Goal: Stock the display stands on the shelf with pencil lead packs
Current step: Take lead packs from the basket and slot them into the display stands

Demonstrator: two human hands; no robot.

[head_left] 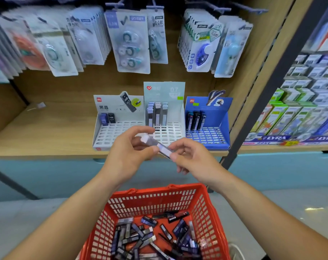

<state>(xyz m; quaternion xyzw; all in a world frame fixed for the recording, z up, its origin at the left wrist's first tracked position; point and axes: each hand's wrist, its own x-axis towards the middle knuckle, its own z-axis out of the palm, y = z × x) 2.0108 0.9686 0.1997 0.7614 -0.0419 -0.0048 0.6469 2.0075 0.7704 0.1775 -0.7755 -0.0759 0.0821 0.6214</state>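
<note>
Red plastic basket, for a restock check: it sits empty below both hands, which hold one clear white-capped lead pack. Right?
Not empty: the head view shows the red plastic basket holding many loose lead packs. Left hand and right hand do hold the clear pack.

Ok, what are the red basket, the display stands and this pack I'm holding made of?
The red basket: glossy moulded plastic, slotted lattice walls. The display stands: matt printed card, judging by folded panels and die-cut slots. The pack: probably clear hard plastic with a white cap, though it's blurred.

Left hand [129, 149] and right hand [191, 159], both bare; forearms likewise bare down to the frame's lower corners.
</note>
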